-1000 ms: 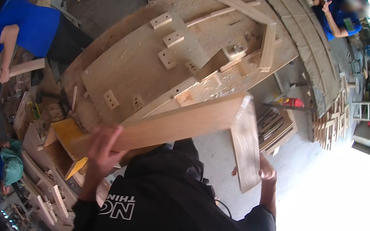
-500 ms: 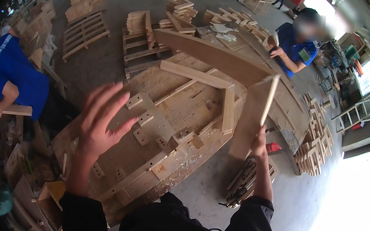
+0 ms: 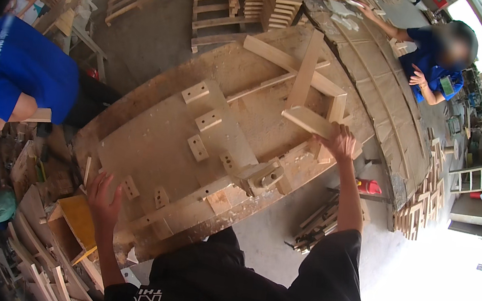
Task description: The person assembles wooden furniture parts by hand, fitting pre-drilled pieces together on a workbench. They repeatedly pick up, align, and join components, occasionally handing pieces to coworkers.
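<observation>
My right hand (image 3: pixel 338 143) grips one arm of an L-shaped wooden frame piece (image 3: pixel 304 74), at the far right part of the worktable. Under and beside it lies another L-shaped wooden piece (image 3: pixel 335 109), partly covered by the held one. My left hand (image 3: pixel 103 201) is open and holds nothing, near the left end of the table. Close to it are small drilled wooden blocks (image 3: pixel 130 187) on a jig board (image 3: pixel 150 151). More drilled blocks (image 3: pixel 208 120) stand along the board's middle. A wooden clamp-like block (image 3: pixel 264 177) sits by the near edge.
The worn worktable (image 3: pixel 137 115) runs diagonally before me. A yellow-sided box (image 3: pixel 77 222) and wood scraps stand at lower left. A person in blue (image 3: pixel 39 74) is at left, another (image 3: pixel 435 63) beyond a second table (image 3: pixel 375 83). Stacked wooden pieces (image 3: pixel 316 220) stand below at right.
The L-shaped piece in my right hand has swung round and come down over the one on the table. My left hand has dropped toward the table's near left. The view has shifted.
</observation>
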A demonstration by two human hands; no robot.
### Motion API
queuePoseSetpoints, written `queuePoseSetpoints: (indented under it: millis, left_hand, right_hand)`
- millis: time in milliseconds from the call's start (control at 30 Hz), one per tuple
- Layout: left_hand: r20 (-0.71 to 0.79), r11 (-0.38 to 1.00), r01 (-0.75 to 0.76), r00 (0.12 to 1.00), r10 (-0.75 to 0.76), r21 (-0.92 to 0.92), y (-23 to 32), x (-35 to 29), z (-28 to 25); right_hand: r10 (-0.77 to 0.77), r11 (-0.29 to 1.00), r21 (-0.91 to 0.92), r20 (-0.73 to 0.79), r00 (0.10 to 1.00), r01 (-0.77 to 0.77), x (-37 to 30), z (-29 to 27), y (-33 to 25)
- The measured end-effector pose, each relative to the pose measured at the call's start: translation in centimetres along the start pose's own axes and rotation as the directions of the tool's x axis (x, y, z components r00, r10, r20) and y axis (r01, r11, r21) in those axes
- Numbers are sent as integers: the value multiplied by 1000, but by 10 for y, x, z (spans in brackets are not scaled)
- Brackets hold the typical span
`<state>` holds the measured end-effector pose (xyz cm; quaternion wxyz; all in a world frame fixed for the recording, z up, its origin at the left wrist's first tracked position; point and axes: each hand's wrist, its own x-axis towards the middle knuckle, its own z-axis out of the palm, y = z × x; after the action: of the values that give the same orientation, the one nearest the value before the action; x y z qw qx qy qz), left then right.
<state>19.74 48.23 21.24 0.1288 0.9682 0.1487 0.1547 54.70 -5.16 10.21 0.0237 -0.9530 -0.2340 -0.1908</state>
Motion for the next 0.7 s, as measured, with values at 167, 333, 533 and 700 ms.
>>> queuePoseSetpoints:
  millis: [167,333,533,700]
  left_hand:
    - [-7,998,12,1000,-12,-56,-17,-26,15]
    - [-83,980,179,979,-186,-85,-52,-71,6]
    - [-261,992,126,957,-122,-5,-78,-134,-31]
    - [-498,975,188,839,-221,-115,-117,-223,-76]
  right_hand:
    - [97,995,-25,-145,985,-102,24,-7,24]
    - [259,959,142,-80,963,-246,69,-84,-24]
    - [-115,819,426,-534,838,383,62,-224,-161]
    - [-695,231,276,-625,356,933,58,-291,-366]
